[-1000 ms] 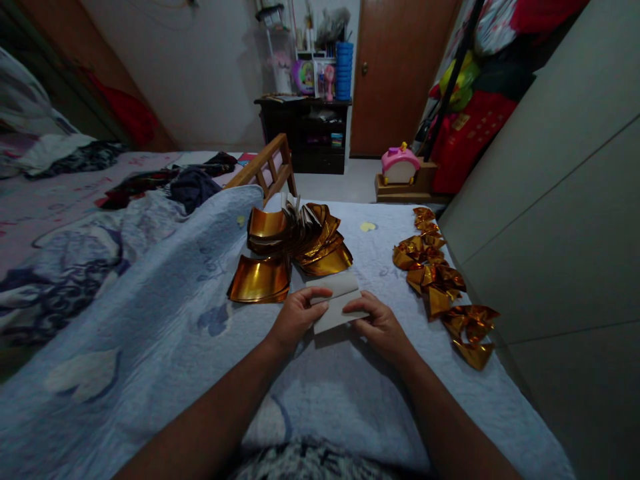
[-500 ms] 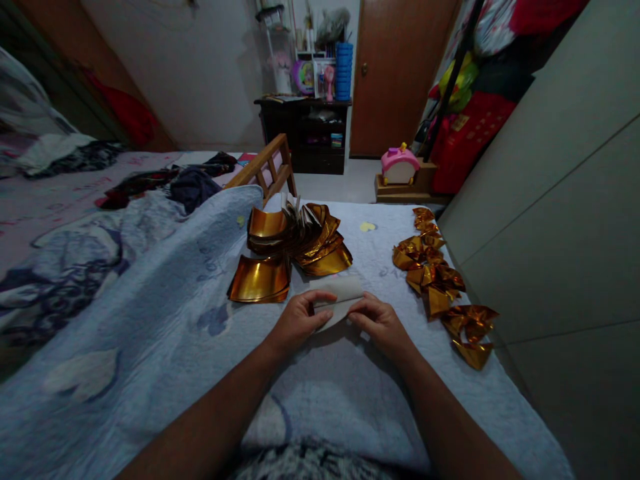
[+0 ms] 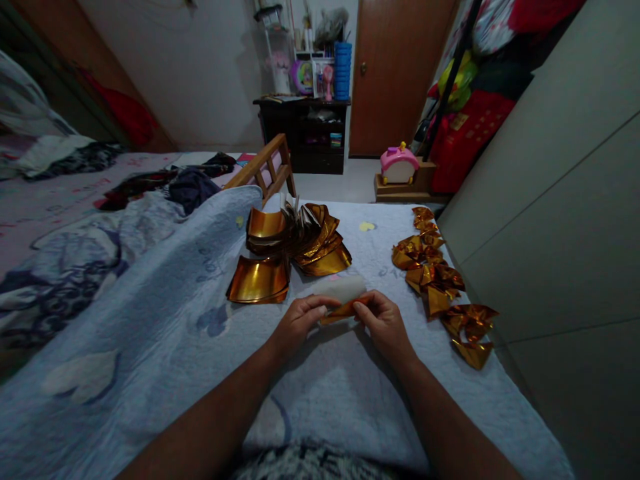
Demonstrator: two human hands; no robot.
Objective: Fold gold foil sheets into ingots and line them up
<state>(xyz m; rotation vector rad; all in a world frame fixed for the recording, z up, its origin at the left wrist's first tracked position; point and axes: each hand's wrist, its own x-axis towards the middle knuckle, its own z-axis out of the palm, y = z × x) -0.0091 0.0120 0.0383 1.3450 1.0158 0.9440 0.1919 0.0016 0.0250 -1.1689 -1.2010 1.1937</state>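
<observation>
My left hand (image 3: pixel 299 321) and my right hand (image 3: pixel 382 323) both pinch one sheet of gold foil paper (image 3: pixel 344 293) low over the pale blue quilt (image 3: pixel 165 320). The sheet is curled over, so its white back faces up and a strip of gold shows at the near edge between my fingers. Just beyond it lies a fanned stack of gold sheets (image 3: pixel 295 247). To the right, a row of folded gold paper pieces (image 3: pixel 440 283) runs along the quilt's edge.
A grey cabinet wall (image 3: pixel 560 220) rises close on the right. A wooden bed rail (image 3: pixel 265 167) and heaped clothes (image 3: pixel 170 183) lie to the left rear. A dark shelf unit (image 3: pixel 305 133), a brown door (image 3: pixel 395 73) and a pink toy (image 3: pixel 399 163) stand at the back.
The sheet lay flat with its white back up; my hands have folded its near edge up and over, so the gold side now shows between my fingers.
</observation>
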